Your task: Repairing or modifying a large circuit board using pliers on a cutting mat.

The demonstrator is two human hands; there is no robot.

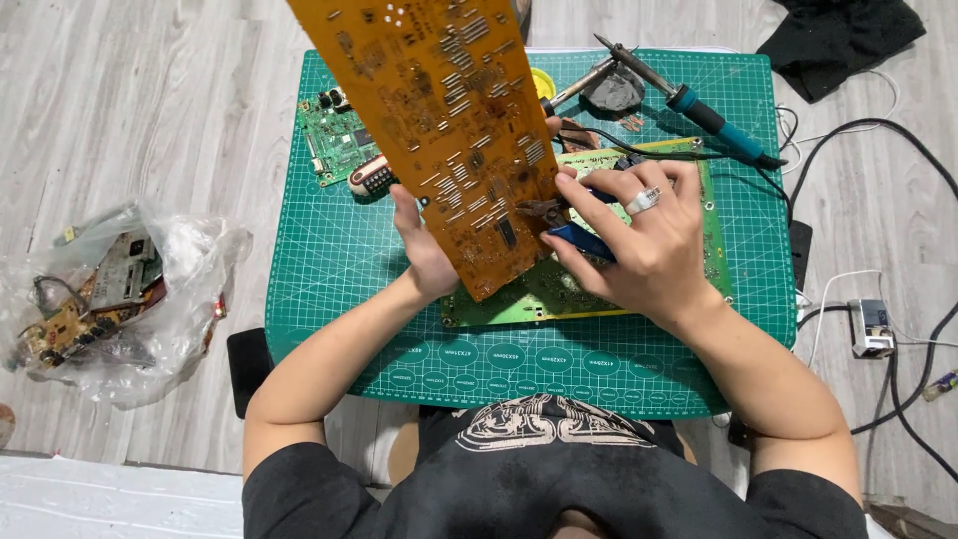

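My left hand (424, 250) holds a long orange circuit board (449, 110) upright by its lower edge, its solder side facing me. In my right hand (639, 245), which wears a ring, are blue-handled cutting pliers (574, 235); their tips touch the board's lower right part. Both hands hover over a green cutting mat (339, 250). Under them a large green circuit board (689, 160) lies flat on the mat, partly hidden.
A small green circuit board (334, 135) lies at the mat's upper left. A soldering iron (699, 110) and its stand (611, 92) rest at the upper right. A plastic bag of boards (110, 299) sits on the floor left. Cables (888, 329) run on the right.
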